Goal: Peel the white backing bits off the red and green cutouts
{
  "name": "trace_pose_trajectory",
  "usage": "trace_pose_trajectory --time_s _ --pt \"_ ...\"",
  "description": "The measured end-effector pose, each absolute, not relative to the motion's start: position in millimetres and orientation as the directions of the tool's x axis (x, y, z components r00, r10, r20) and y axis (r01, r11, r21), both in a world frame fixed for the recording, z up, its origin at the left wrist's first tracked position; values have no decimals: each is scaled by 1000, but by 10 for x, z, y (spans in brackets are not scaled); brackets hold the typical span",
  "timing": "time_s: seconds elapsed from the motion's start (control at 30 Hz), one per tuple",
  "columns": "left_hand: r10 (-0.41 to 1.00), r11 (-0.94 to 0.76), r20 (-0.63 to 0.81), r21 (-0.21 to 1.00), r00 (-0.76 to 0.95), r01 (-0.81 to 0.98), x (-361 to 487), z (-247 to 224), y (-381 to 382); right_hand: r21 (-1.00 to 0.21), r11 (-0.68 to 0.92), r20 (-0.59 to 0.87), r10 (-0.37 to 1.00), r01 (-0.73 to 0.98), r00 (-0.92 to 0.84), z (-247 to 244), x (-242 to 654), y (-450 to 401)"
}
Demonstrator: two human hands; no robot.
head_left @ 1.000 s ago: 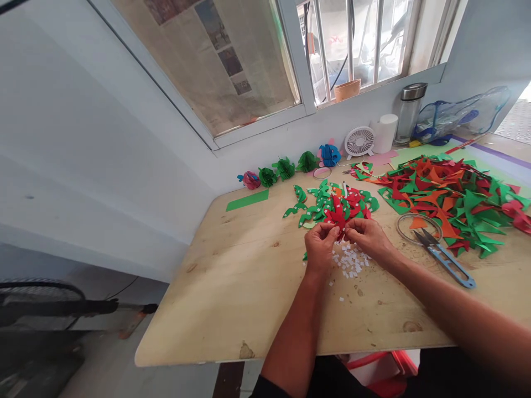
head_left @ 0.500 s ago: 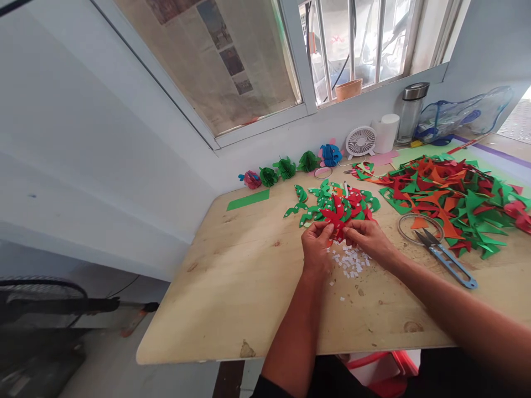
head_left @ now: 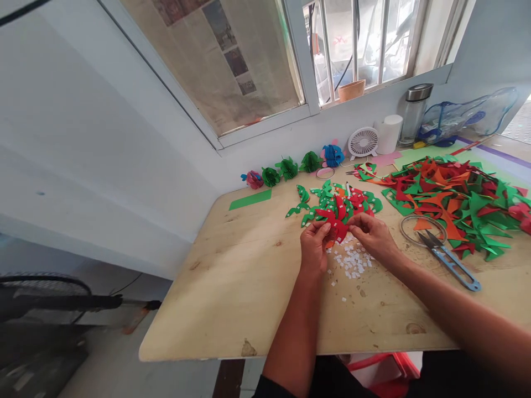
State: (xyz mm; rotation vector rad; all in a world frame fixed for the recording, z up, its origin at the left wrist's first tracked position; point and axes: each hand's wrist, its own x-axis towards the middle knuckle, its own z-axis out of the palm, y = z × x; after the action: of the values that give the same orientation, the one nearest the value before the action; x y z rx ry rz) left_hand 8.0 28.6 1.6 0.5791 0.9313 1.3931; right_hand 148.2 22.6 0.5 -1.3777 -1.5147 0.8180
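left hand [head_left: 315, 243] has its fingers clamped on a red paper piece [head_left: 341, 231], right between both hands, just past some little white bits [head_left: 354, 263] on the tabletop [head_left: 232, 282]. right hand [head_left: 376, 239] has fingers at the piece's other edge, can't tell if they're gripping tbh.

Red paper [head_left: 341, 228] partly behind left hand [head_left: 314, 246]

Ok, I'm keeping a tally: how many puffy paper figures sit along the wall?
5, from the left: a pink one, a green one, a second green one, a third green one, and a blue one next to the small fan. None appears hidden.
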Motion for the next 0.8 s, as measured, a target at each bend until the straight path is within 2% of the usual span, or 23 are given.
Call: trace_pose_trajectory --time_s 0.07,0.2,0.47,0.67,0.8 --pt "976 144 -209 830 -62 -539 87 28 274 -904 203 238 970 377 48 -24 1483 242" --pt "980 125 -184 870 -79 -477 119 28 259 -854 305 320 947 421 -36 -92 1462 242" --pt "986 40 -94 934 -135 -356 187 5 257 -624 393 475 877 676 -71 -164 1445 200" --pt "987 -6 -40 959 -155 -284 194 -37 264 -513 408 508 853 755 -116 -112 1444 173" --pt "989 -7 -35 961 -147 -276 218 -44 232 -489 385 493 862 783 -116 -96 1434 165"
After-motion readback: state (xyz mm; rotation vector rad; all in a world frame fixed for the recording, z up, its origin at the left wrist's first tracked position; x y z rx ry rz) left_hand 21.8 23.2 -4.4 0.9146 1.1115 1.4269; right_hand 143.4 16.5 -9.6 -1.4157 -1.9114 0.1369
